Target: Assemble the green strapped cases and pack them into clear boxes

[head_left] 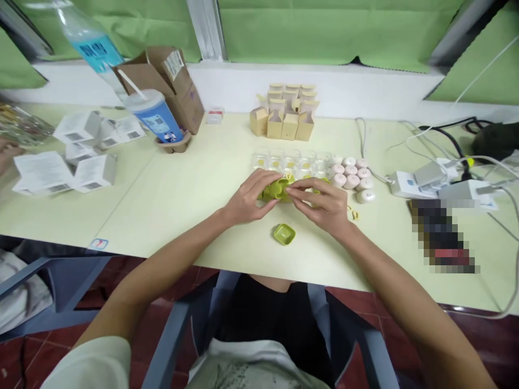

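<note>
My left hand (253, 197) is closed round a small olive-green plastic piece (277, 189) with a rounded, lobed shape. The thumb and fingers of my right hand (322, 202) pinch at the right side of that same piece; whatever is between those fingertips is too small to make out. Just in front of both hands, a small square green plastic cup (284, 234) lies on the table. Behind them stand see-through plastic containers (291, 160) with yellow bits inside. Several white and pale pink rounded pieces (351, 175) sit beyond my right hand, and small yellow loops (355, 215) lie beside it.
Open cardboard boxes (286, 116) stand at the back. To the left are a blue drink cup (156, 116), a brown carton (178, 89), a bottle (93, 48) and white boxes (79, 127). A power strip (409, 185) with cables is on the right. Another person's hand (7, 154) shows far left.
</note>
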{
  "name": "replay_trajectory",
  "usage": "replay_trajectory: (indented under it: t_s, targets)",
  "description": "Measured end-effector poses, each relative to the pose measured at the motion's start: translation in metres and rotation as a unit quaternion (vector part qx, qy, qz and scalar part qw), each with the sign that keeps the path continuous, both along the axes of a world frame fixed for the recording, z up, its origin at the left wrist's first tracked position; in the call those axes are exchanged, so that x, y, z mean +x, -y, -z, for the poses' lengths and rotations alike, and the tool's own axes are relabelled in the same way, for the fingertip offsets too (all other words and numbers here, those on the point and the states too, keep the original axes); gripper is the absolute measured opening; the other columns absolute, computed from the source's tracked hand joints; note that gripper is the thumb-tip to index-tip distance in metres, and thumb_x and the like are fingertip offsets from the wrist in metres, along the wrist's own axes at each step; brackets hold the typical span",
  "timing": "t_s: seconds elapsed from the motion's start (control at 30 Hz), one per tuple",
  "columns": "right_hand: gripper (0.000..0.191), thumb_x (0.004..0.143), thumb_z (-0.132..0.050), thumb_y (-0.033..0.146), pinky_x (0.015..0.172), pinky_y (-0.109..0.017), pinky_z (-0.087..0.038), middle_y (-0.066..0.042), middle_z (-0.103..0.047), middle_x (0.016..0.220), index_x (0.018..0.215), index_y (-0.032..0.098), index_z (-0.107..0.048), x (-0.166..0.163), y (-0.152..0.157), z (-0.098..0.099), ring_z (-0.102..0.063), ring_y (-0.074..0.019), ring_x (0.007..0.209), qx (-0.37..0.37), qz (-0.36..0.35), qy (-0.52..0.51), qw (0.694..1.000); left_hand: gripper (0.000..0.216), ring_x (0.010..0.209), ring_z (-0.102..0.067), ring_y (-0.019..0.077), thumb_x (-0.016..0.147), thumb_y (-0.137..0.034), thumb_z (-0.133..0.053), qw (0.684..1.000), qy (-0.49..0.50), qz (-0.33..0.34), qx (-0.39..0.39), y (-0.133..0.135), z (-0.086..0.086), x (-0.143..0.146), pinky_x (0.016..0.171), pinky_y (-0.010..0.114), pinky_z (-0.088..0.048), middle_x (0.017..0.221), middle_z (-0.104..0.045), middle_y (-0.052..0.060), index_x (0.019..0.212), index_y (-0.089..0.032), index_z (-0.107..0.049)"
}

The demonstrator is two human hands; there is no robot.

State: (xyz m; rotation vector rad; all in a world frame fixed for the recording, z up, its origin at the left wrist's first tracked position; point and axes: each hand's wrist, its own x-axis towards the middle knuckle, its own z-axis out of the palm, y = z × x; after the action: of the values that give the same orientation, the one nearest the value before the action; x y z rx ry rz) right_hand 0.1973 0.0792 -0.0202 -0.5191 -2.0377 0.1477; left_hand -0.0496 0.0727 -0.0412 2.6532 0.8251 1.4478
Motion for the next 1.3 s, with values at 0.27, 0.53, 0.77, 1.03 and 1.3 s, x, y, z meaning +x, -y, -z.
replay_trajectory:
  t_s: [0.27,0.53,0.77,1.03,1.3]
  targets:
    - [0.015,0.102,-0.080,0.029,0.070,-0.044,-0.058,-0.002,-0.089,0.096,0.089,0.033,-0.085,0.001,0.005,-0.004,-0.074,-0.0245,0.083,0.013,0.034,0.061,0.997,0.050,0.137,-0.070,0.0296,0.110,-0.046,-0.069,0.980,0.052,0.076,-0.176,0.012,-0.006,0.002,0.118,0.059,-0.060,0.145,-0.073,0.012,0.160,-0.038,-0.063]
    - [0.007,0.097,-0.086,0.028,0.074,-0.046,-0.064,-0.002,-0.089,0.093,0.095,0.034,-0.090,0.015,0.009,-0.028,-0.080,-0.0238,0.079,-0.077,-0.031,-0.080,0.993,0.065,0.137,-0.074,0.0336,0.100,-0.068,-0.077,0.808,0.162,0.260,-0.504,0.012,-0.009,-0.001,0.107,0.051,-0.067,0.153,-0.073,0.012,0.158,-0.038,-0.068]
    - [0.011,0.102,-0.080,0.027,0.067,-0.041,-0.060,-0.001,-0.089,0.099,0.097,0.033,-0.088,0.013,0.017,-0.021,-0.073,-0.0199,0.077,0.014,-0.025,0.008,1.000,0.064,0.120,-0.081,0.0323,0.100,-0.066,-0.078,0.784,0.178,0.256,-0.537,0.013,-0.007,0.001,0.092,0.047,-0.070,0.145,-0.078,0.013,0.156,-0.037,-0.069]
    - [0.025,0.093,-0.087,0.006,0.059,-0.037,-0.050,-0.003,-0.087,0.102,0.106,0.026,-0.083,-0.001,0.024,-0.006,-0.068,-0.0195,0.080,0.187,0.012,0.015,0.982,0.049,0.113,-0.079,0.0221,0.099,-0.056,-0.084,0.744,0.241,0.283,-0.555,0.014,-0.006,0.007,0.093,0.030,-0.062,0.127,-0.082,0.013,0.138,-0.026,-0.083]
    - [0.018,0.097,-0.084,0.009,0.058,-0.036,-0.052,-0.001,-0.087,0.100,0.098,0.027,-0.081,-0.001,0.025,-0.007,-0.063,-0.0188,0.075,0.182,0.025,0.035,0.982,0.050,0.109,-0.081,0.0222,0.093,-0.058,-0.090,0.738,0.256,0.274,-0.561,0.015,-0.004,0.010,0.099,0.032,-0.062,0.114,-0.085,0.011,0.130,-0.025,-0.086]
